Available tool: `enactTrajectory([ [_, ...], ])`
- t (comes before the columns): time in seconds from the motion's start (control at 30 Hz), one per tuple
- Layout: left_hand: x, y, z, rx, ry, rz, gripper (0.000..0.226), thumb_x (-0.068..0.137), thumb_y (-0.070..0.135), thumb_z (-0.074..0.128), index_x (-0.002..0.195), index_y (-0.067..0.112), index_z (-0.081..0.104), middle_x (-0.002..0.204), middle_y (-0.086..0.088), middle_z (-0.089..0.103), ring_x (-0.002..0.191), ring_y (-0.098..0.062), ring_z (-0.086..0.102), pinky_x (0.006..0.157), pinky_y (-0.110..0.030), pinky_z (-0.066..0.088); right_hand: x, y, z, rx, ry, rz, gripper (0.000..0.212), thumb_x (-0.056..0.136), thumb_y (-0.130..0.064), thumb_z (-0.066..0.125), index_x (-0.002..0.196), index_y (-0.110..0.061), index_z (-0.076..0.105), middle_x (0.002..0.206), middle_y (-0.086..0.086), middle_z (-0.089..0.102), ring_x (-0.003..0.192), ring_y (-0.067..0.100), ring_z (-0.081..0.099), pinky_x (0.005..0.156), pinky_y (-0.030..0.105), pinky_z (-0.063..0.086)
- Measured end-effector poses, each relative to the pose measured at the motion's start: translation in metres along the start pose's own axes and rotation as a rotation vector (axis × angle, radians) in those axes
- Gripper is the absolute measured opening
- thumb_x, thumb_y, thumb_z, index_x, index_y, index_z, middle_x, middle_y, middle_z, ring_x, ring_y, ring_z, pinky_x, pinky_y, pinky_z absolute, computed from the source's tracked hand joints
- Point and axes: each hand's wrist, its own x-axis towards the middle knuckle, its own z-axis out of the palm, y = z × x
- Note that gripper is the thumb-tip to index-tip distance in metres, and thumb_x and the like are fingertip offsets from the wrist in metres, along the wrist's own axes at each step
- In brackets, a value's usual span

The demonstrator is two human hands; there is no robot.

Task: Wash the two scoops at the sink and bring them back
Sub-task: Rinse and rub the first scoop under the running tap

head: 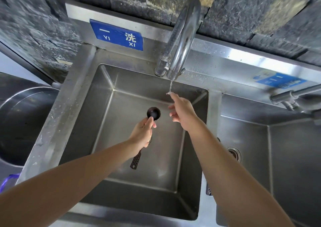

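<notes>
From the head view we look down into a shiny metal sink (107,105). Our left hand (142,132) holds a dark scoop (153,112) over the middle of the sink. Its fingers (149,121) are curled round the handle, just behind the round cup. The cup faces up and has a little water in it. The end of the handle, full of small holes, sticks out below the hand.

Our right hand (182,112) holds nothing. Its fingers (173,98) are loose and spread apart. One fingertip pokes up into the thin water stream (171,85) that runs from the bent tap (182,35).

A small dark piece with holes (209,190) peeks out beside our right arm, on the metal strip between the two basins. The arm hides most of it, so we cannot tell what it is.

A blue sign (116,35) is stuck on the back wall of the sink. The second basin (278,157) on the right is cut off at the edge. Another blue sign (279,81) there is too blurry to read. A big metal pot (26,113) on the left is only partly in view.
</notes>
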Motion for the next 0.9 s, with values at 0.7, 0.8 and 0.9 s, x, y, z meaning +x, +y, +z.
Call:
enactTrajectory([
  [0.7,-0.017,0.064,0.022,-0.241,-0.108,0.1,0.013,0.09,0.014,0.046,0.09,0.008,0.057,0.063,-0.009,0.064,0.057,-0.023,0.061,0.053,-0.033,0.048,-0.1,0.067,0.021,0.163,-0.173,-0.024,0.067,0.084,-0.079,0.039,0.075,-0.019,0.067,0.054,-0.001,0.056,0.05,0.015,0.05,0.055,0.028,0.044],
  [0.8,-0.018,0.085,0.021,-0.172,-0.153,0.126,0.02,0.097,0.01,0.041,0.097,-0.001,0.058,0.068,-0.013,0.073,0.062,-0.023,0.072,0.053,-0.029,0.057,-0.1,0.061,0.004,-0.041,-0.093,-0.127,0.05,0.097,-0.056,0.039,0.066,-0.022,0.059,0.041,-0.01,0.046,0.045,0.011,0.042,0.05,0.025,0.034],
  [0.9,-0.024,0.096,0.011,0.116,-0.134,0.259,0.024,0.103,0.018,0.044,0.095,0.0,0.058,0.071,-0.014,0.075,0.06,-0.027,0.073,0.053,-0.033,0.06,-0.1,0.048,-0.022,-0.394,0.076,-0.321,0.054,0.098,-0.053,0.035,0.056,-0.021,0.049,0.049,-0.005,0.051,0.05,0.017,0.051,0.057,0.031,0.041],
])
